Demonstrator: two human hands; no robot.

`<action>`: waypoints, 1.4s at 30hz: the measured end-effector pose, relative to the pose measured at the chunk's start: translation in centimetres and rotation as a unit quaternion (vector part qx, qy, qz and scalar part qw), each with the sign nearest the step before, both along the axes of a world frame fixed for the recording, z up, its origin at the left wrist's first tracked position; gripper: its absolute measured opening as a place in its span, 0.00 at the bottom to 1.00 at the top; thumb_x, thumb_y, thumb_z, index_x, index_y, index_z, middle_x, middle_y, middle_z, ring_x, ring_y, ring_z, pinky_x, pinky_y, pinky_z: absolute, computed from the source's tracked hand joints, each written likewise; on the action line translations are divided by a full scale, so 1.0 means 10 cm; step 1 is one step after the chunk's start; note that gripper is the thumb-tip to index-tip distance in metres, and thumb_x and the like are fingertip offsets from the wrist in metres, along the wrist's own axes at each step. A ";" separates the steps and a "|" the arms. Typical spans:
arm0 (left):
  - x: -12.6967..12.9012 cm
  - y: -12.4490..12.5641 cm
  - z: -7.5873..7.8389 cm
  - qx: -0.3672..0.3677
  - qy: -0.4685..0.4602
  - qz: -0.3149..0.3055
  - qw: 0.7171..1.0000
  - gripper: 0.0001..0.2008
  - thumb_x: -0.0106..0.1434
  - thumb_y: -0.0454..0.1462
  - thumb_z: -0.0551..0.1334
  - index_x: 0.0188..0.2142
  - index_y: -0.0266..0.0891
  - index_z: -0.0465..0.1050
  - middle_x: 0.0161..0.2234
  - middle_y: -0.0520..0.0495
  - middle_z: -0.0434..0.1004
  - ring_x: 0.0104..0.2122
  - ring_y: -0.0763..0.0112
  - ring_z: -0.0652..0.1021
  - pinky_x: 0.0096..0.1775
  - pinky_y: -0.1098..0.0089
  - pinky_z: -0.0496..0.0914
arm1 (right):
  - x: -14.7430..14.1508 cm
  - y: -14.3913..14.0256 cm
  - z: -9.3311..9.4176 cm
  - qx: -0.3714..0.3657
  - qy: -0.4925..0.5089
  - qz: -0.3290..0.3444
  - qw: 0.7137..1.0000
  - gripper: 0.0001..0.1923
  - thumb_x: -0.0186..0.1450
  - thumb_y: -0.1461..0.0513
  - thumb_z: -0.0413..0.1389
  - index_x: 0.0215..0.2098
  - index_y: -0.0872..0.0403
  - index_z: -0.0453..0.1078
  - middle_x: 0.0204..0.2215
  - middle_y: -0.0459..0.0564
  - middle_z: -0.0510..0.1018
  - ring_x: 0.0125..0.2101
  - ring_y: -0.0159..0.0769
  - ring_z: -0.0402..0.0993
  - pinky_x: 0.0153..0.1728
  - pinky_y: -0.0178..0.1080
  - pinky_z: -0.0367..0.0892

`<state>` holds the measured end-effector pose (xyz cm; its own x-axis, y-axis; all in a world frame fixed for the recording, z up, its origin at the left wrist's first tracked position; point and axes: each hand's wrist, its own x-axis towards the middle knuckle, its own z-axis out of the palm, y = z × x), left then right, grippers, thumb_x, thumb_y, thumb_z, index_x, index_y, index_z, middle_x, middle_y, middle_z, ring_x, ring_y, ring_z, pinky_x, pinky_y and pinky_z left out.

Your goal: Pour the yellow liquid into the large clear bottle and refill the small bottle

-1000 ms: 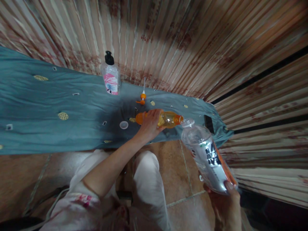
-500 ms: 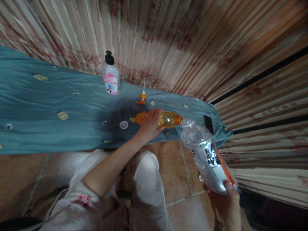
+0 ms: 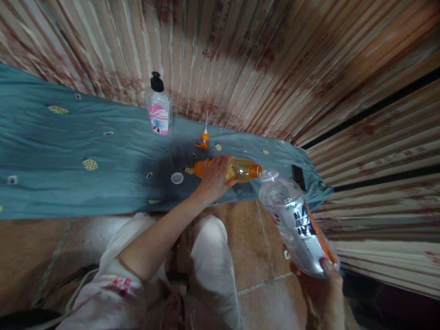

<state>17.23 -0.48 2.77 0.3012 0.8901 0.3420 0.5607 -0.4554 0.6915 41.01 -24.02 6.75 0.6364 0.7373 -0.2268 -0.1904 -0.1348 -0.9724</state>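
My left hand (image 3: pixel 216 176) is wrapped around an orange bottle (image 3: pixel 244 170), which is tipped on its side with its open neck pointing right. My right hand (image 3: pixel 323 286) grips the lower end of a large clear plastic bottle (image 3: pixel 299 224) with a silver and orange label. That bottle leans up and to the left, its mouth right at the orange bottle's neck; whether the two touch I cannot tell. Behind the orange bottle, an orange pump head (image 3: pixel 204 139) with a white tube lies on the cloth. A small round white cap (image 3: pixel 177 178) lies left of my left hand.
A clear pump bottle (image 3: pixel 160 112) with a black top and pink label stands at the back. On the right lies a dark phone (image 3: pixel 298 178). The teal cloth (image 3: pixel 44 142) covers a long surface against a pleated curtain (image 3: pixel 233 59). Tiled floor (image 3: pixel 254 247) shows in front.
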 end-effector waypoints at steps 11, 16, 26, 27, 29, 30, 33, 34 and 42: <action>0.00 0.01 0.00 0.000 0.004 -0.002 1.000 0.31 0.56 0.35 0.74 0.57 0.39 0.66 0.56 0.35 0.76 0.57 0.47 0.75 0.57 0.44 0.67 | -0.01 0.01 0.02 0.005 0.000 0.005 1.000 0.35 0.50 0.51 0.68 0.56 0.48 0.76 0.42 0.53 0.82 0.30 0.44 0.77 0.16 0.38 0.69; 0.00 0.00 0.00 0.008 -0.001 0.001 1.000 0.29 0.57 0.35 0.73 0.56 0.39 0.66 0.55 0.37 0.77 0.57 0.48 0.75 0.57 0.45 0.66 | -0.03 0.04 0.04 0.006 -0.008 0.008 1.000 0.37 0.51 0.51 0.68 0.58 0.47 0.74 0.45 0.53 0.82 0.30 0.44 0.77 0.15 0.37 0.68; -0.01 0.00 0.02 0.002 0.007 -0.001 1.000 0.30 0.57 0.34 0.73 0.57 0.37 0.66 0.55 0.35 0.77 0.58 0.47 0.76 0.57 0.44 0.67 | -0.11 0.07 0.09 0.014 -0.013 0.029 0.999 0.37 0.52 0.50 0.67 0.60 0.48 0.73 0.43 0.55 0.83 0.30 0.44 0.77 0.16 0.35 0.64; -0.01 0.00 0.02 -0.001 0.008 -0.003 1.000 0.30 0.57 0.34 0.73 0.57 0.37 0.66 0.55 0.35 0.77 0.58 0.46 0.76 0.57 0.44 0.67 | -0.13 0.07 0.11 0.012 -0.014 0.029 0.999 0.37 0.53 0.50 0.66 0.60 0.48 0.73 0.43 0.55 0.83 0.30 0.44 0.77 0.16 0.35 0.64; -0.01 0.00 0.02 -0.002 0.005 -0.005 1.000 0.31 0.56 0.34 0.74 0.57 0.37 0.66 0.56 0.35 0.76 0.58 0.46 0.75 0.57 0.43 0.66 | -0.17 0.07 0.13 0.008 -0.015 0.024 1.000 0.36 0.54 0.50 0.66 0.60 0.48 0.73 0.43 0.55 0.83 0.31 0.43 0.76 0.17 0.34 0.64; 0.00 0.00 0.01 0.001 0.001 -0.007 1.000 0.31 0.56 0.34 0.74 0.57 0.38 0.65 0.56 0.35 0.76 0.58 0.46 0.75 0.58 0.43 0.66 | -0.19 0.07 0.14 0.006 -0.016 0.020 1.000 0.35 0.55 0.50 0.65 0.60 0.48 0.73 0.44 0.55 0.83 0.31 0.42 0.76 0.17 0.34 0.65; 0.01 0.01 -0.02 0.013 -0.007 -0.003 1.000 0.31 0.56 0.35 0.74 0.56 0.39 0.65 0.56 0.35 0.76 0.58 0.46 0.75 0.57 0.43 0.66 | -0.22 0.07 0.15 0.004 -0.013 0.012 1.000 0.36 0.54 0.50 0.65 0.60 0.47 0.73 0.46 0.55 0.82 0.31 0.42 0.76 0.17 0.33 0.64; 0.01 0.01 -0.03 0.013 -0.006 -0.002 1.000 0.31 0.56 0.35 0.75 0.56 0.39 0.65 0.56 0.35 0.76 0.57 0.46 0.75 0.57 0.43 0.66 | -0.22 0.07 0.14 0.002 -0.012 0.012 1.000 0.36 0.54 0.50 0.66 0.60 0.47 0.73 0.46 0.55 0.82 0.32 0.42 0.76 0.17 0.33 0.64; 0.00 0.01 0.01 0.006 0.010 0.000 1.000 0.31 0.56 0.36 0.74 0.56 0.39 0.65 0.55 0.36 0.77 0.57 0.48 0.75 0.56 0.46 0.66 | -0.15 0.08 0.12 0.010 -0.018 0.032 0.999 0.40 0.52 0.49 0.66 0.62 0.48 0.71 0.44 0.56 0.82 0.30 0.43 0.76 0.16 0.34 0.64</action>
